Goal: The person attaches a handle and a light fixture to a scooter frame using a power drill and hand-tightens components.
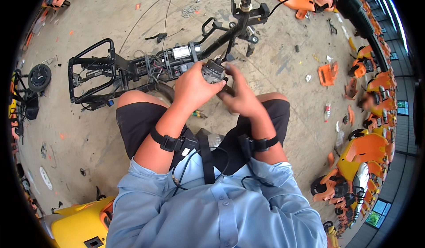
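My left hand (195,85) has its fingers and thumb wrapped round one dark grey round part (213,71), so that's a solid grip. My right hand (241,93) is motion-blurred on my end, fingers curled in close by a dark stub (228,90), and honestly I can't tell if it's gripping it or just touching. The round part sits between the two hands, about two o'clock from the left one and ten o'clock from the right.

Count so far: two hands, one round part, one stub, plus two black wrist straps (167,140), one per forearm.

Clock centred on the hands from here. One stripped black frame (211,48) lies just past them, running from nine round to about half twelve, with one silver box (180,52) on it at ten. Also at ten, beyond the frame, one black lever (157,37) on the concrete floor (283,48). Way out at nine, one black wheel (39,78).

Other side: one orange panel (327,74) at three, one bottle (327,112) at half three, one yellow-orange scooter body (349,155) at four. One yellow shell (73,230) sits at half seven.
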A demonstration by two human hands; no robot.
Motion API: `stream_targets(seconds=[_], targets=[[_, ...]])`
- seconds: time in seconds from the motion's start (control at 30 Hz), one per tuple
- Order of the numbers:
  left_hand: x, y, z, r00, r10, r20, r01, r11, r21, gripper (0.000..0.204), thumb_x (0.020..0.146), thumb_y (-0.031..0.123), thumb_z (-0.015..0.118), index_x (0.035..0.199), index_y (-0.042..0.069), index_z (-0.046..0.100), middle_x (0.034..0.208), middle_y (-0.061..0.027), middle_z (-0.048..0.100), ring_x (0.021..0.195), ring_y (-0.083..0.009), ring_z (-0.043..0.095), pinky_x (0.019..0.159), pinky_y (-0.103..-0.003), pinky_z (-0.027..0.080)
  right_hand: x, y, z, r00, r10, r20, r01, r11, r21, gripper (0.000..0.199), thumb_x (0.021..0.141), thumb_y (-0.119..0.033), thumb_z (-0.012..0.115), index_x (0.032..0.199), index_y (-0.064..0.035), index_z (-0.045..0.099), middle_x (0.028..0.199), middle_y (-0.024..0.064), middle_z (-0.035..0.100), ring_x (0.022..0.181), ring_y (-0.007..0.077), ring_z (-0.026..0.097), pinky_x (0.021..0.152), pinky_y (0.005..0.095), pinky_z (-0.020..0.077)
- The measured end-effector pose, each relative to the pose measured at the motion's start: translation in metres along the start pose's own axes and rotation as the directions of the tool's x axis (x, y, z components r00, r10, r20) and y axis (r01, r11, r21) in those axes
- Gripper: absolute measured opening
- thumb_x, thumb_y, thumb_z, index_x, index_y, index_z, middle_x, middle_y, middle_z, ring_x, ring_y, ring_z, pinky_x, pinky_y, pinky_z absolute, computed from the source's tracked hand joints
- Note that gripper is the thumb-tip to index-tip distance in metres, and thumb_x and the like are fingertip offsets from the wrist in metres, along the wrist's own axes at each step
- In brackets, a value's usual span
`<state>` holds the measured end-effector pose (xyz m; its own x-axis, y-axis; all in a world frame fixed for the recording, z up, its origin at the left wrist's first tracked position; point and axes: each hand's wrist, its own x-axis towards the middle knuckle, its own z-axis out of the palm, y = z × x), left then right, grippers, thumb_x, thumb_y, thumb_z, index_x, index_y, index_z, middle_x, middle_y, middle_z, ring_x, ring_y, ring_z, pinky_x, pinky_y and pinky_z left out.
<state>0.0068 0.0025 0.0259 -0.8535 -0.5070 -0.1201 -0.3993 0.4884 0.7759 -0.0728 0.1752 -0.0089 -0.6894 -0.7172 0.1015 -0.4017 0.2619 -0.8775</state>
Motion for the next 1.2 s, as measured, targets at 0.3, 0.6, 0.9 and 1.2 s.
stream_targets(seconds=[0.3, 0.6, 0.9, 1.2], targets=[[0.009, 0.014, 0.002, 0.975, 0.217, 0.044, -0.101, 0.614, -0.783, 0.055, 0.103, 0.044, 0.058, 0.135, 0.0, 0.056, 0.108, -0.0092, 0.07, 0.096, -0.0185, 0.066, 0.083, -0.033, 0.053, 0.01, -0.018, -0.016, 0.905, -0.23, -0.358, 0.051, 0.894, -0.445, 0.067, 0.068, -0.002, 0.081, 0.128, -0.0023, 0.053, 0.134, 0.0227, 0.058, 0.12, 0.0402, 0.06, 0.098, 0.0442, 0.051], [-0.015, 0.067, 0.021, 0.785, 0.589, 0.192, 0.009, 0.299, -0.954, 0.09, 0.079, 0.024, 0.089, 0.152, 0.006, 0.04, 0.146, -0.0117, 0.052, 0.136, -0.0239, 0.049, 0.111, -0.038, 0.042, -0.011, -0.148, -0.078, 0.989, -0.002, -0.148, -0.058, 0.916, -0.396, 0.072, 0.077, -0.011, 0.083, 0.139, 0.0004, 0.048, 0.13, 0.0178, 0.061, 0.111, 0.0268, 0.064, 0.093, 0.038, 0.0525], [-0.001, 0.132, 0.03, 0.82, 0.495, -0.287, -0.483, 0.332, -0.81, 0.039, 0.087, 0.026, 0.08, 0.118, 0.004, 0.066, 0.105, -0.0076, 0.074, 0.093, -0.0182, 0.07, 0.083, -0.033, 0.056, 0.016, -0.269, -0.222, 0.89, -0.455, -0.039, 0.0, 0.085, -0.996, 0.077, 0.077, -0.023, 0.086, 0.144, -0.005, 0.05, 0.131, 0.019, 0.062, 0.124, 0.0377, 0.056, 0.106, 0.0454, 0.0447], [0.002, 0.159, 0.074, 0.876, 0.35, -0.33, -0.427, 0.248, -0.87, 0.027, 0.086, 0.015, 0.079, 0.107, 0.005, 0.067, 0.094, -0.0053, 0.073, 0.083, -0.013, 0.07, 0.075, -0.031, 0.057, 0.08, -0.28, -0.232, 0.983, 0.124, -0.135, -0.177, 0.436, -0.882, 0.071, 0.085, -0.016, 0.078, 0.147, -0.0078, 0.043, 0.108, 0.0126, 0.07, 0.09, 0.0203, 0.068, 0.082, 0.0345, 0.0533]])
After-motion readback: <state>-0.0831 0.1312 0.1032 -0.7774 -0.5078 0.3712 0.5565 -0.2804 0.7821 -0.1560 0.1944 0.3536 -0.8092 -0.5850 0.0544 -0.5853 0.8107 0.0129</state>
